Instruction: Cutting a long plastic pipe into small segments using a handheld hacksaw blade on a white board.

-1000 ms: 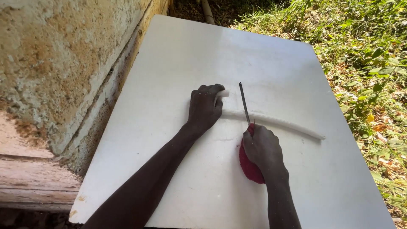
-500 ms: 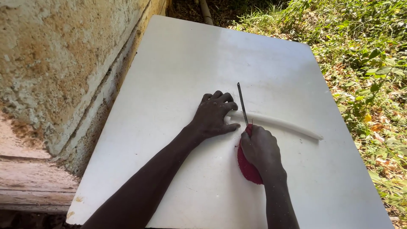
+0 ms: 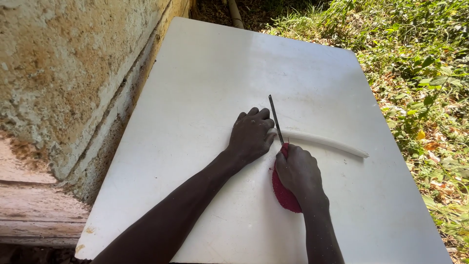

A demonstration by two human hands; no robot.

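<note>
A person's two bare arms reach from the near edge over a large white flat board (image 3: 195, 98) lying outdoors, with a rough, stained plaster wall (image 3: 58, 73) to the left and green grass and leaves (image 3: 425, 73) to the right. The left hand (image 3: 251, 134) lies palm down with fingers curled, pressing the left end of a long, slightly curved white plastic strip (image 3: 327, 142) that runs right across the board. Since a moment ago this hand has shifted a little and now sits with its fingertips over the strip's end. The right hand (image 3: 298, 171) is closed in a fist around the red handle (image 3: 286, 195) of a thin dark blade (image 3: 275, 117), which points away and crosses the strip just beside the left hand; the blade has barely moved. No containers are in view
</note>
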